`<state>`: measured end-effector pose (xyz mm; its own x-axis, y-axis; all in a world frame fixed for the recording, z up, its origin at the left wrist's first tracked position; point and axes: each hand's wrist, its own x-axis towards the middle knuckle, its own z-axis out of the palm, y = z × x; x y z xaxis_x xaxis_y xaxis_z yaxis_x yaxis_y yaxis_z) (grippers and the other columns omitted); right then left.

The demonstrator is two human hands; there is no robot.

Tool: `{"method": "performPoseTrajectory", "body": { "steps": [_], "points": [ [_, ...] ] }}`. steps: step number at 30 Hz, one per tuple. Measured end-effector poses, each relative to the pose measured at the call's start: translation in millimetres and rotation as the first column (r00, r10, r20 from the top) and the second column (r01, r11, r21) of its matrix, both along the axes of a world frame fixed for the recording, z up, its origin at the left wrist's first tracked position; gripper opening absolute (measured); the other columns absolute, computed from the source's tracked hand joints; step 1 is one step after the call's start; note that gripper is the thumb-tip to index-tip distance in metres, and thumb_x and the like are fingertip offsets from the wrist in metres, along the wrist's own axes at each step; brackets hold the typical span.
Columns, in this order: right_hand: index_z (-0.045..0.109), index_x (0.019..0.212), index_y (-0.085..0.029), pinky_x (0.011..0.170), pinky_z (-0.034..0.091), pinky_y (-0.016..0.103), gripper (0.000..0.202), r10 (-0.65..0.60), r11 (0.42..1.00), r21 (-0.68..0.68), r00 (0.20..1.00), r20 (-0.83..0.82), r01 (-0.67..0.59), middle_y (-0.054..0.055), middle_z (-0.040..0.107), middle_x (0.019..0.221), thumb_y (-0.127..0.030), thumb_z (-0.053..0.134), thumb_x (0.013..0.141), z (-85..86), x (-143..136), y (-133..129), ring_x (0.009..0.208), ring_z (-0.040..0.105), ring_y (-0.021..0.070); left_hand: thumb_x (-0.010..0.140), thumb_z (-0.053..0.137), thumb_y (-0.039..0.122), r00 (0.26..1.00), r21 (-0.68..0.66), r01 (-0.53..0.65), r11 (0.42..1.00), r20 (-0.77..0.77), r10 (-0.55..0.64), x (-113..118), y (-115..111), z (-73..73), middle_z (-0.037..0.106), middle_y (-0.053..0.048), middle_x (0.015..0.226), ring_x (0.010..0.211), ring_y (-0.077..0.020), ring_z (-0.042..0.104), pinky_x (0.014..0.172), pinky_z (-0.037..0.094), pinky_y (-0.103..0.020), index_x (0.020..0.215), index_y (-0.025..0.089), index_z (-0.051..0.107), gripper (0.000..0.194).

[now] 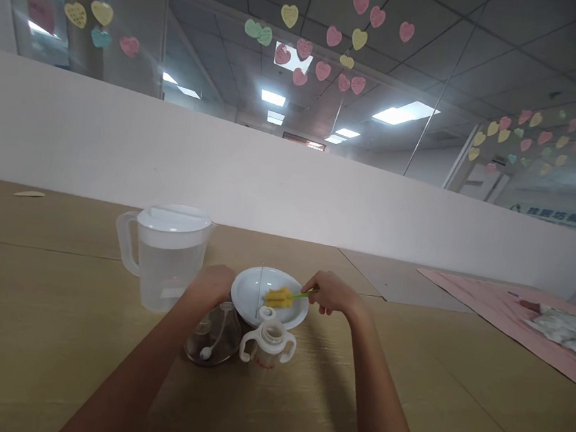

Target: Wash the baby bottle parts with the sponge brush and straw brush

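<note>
My right hand (332, 293) is closed round the thin green handle of a yellow sponge brush (280, 297), whose head is inside a white bowl (246, 292). At the bowl's left rim is my left hand (216, 282), its fingers curled against the edge and partly hidden. In front of the bowl stands an uncapped baby bottle (267, 351) with two white side handles and red print. A small white ring-shaped part (267, 313) shows just behind the bottle's mouth. Beneath my left hand, a round dish (210, 361) holds a weighted straw (208, 351) and another clear part.
Left of the bowl stands a lidded clear pitcher (168, 265) with liquid in it. A pink cloth (493, 304) with a patterned bundle (567, 330) lies far right. A low white wall (270, 187) with glass above closes off the table's back.
</note>
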<state>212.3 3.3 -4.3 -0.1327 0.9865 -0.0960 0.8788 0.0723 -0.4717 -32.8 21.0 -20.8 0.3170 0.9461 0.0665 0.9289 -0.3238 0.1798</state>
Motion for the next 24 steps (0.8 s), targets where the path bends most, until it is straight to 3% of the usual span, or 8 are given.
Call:
{"method": "performPoseTrajectory", "body": {
  "steps": [3, 8, 12, 16, 18, 21, 24],
  "points": [
    [0.067, 0.094, -0.010, 0.034, 0.038, 0.014, 0.038, 0.013, 1.000, 0.012, 1.000, -0.012, -0.013, 0.006, 0.065, 0.063, 0.001, 0.048, 0.062, -1.5, -2.9, 2.2, 0.036, 0.051, 0.0066, 0.058, 0.050, 0.014, 0.991, -0.016, 0.134, 0.991, -0.018, -0.135, 17.2, -0.7, -0.3, 0.065, -0.010, 0.067, 0.064, -0.0225, 0.059, 0.058, 0.041, -0.028, 0.058, 0.014, 0.064, 0.014],
    [0.068, 0.092, -0.011, 0.034, 0.040, 0.014, 0.040, 0.070, 0.994, -0.086, 0.997, -0.038, -0.073, 0.004, 0.064, 0.065, 0.000, 0.046, 0.060, 3.9, 0.5, -4.1, 0.038, 0.051, 0.0065, 0.066, 0.050, 0.022, 0.955, -0.082, 0.297, 0.951, 0.027, -0.296, 43.2, 2.0, -22.3, 0.066, -0.008, 0.069, 0.060, -0.0172, 0.057, 0.050, 0.035, -0.023, 0.063, 0.016, 0.066, 0.018],
    [0.068, 0.091, -0.011, 0.035, 0.040, 0.015, 0.038, 0.086, 0.988, -0.126, 0.994, -0.064, -0.093, 0.001, 0.062, 0.061, -0.002, 0.046, 0.061, 8.9, 8.3, -11.2, 0.038, 0.050, 0.0064, 0.069, 0.051, 0.029, 0.932, -0.114, 0.360, 0.926, 0.090, -0.351, 45.5, 5.0, -33.5, 0.067, -0.006, 0.071, 0.060, -0.0156, 0.056, 0.049, 0.033, -0.022, 0.067, 0.017, 0.066, 0.020],
    [0.068, 0.089, -0.012, 0.036, 0.041, 0.015, 0.034, 0.109, 0.980, -0.157, 0.988, -0.105, -0.125, 0.000, 0.060, 0.059, -0.005, 0.048, 0.063, 13.0, 17.0, -15.2, 0.038, 0.050, 0.0061, 0.068, 0.053, 0.031, 0.911, -0.140, 0.406, 0.903, 0.146, -0.386, 43.4, 5.6, -32.0, 0.066, -0.003, 0.064, 0.055, -0.0144, 0.055, 0.045, 0.033, -0.021, 0.061, 0.017, 0.064, 0.019],
    [0.068, 0.091, -0.012, 0.036, 0.040, 0.015, 0.033, 0.092, 0.989, -0.099, 0.987, -0.130, -0.105, 0.002, 0.062, 0.063, -0.007, 0.049, 0.065, 16.1, 22.4, -17.6, 0.040, 0.050, 0.0062, 0.066, 0.056, 0.031, 0.911, -0.101, 0.395, 0.913, 0.174, -0.375, 42.6, 5.9, -27.3, 0.065, -0.003, 0.063, 0.057, -0.0157, 0.057, 0.049, 0.036, -0.022, 0.060, 0.016, 0.063, 0.018],
    [0.064, 0.102, -0.013, 0.037, 0.041, 0.016, 0.034, 0.021, 0.993, 0.118, 0.975, -0.223, 0.006, 0.004, 0.065, 0.074, -0.013, 0.051, 0.070, 24.2, 29.9, -25.5, 0.045, 0.052, 0.0067, 0.067, 0.056, 0.032, 0.911, 0.029, 0.344, 0.938, 0.233, -0.341, 39.3, 6.8, -15.6, 0.067, -0.006, 0.082, 0.076, -0.0193, 0.060, 0.064, 0.042, -0.024, 0.072, 0.016, 0.065, 0.019],
    [0.059, 0.112, -0.016, 0.039, 0.042, 0.016, 0.038, 0.058, 0.961, 0.274, 0.938, -0.342, 0.040, 0.005, 0.065, 0.084, -0.020, 0.051, 0.075, 34.1, 32.7, -38.1, 0.048, 0.052, 0.0061, 0.070, 0.056, 0.033, 0.853, 0.170, 0.255, 0.952, 0.423, -0.304, 33.2, 6.6, -1.0, 0.064, -0.007, 0.100, 0.088, -0.0187, 0.059, 0.076, 0.045, -0.026, 0.090, 0.016, 0.061, 0.027]
  ]
}}
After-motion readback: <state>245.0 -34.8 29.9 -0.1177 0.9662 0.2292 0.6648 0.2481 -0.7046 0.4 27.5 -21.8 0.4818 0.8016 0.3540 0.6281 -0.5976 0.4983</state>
